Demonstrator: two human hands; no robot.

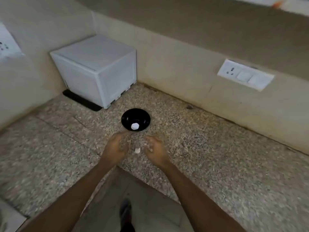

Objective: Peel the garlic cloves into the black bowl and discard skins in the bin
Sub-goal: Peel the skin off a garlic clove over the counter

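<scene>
A black bowl (135, 119) sits on the speckled counter, just beyond my hands, with one white peeled garlic clove (134, 126) inside. A small pale garlic piece (137, 150) lies on the counter between my hands. My left hand (115, 147) hovers to its left with fingers loosely curled, blurred by motion. My right hand (154, 149) is to its right, fingers bent toward the piece; a pale bit shows at its fingertips, too blurred to identify. Neither hand plainly grips anything.
A white plastic box (98, 69) stands in the back left corner on a black mat (80, 100). A socket and switch plate (245, 76) is on the right wall. The counter's front edge cuts in at an angle near my forearms, floor below.
</scene>
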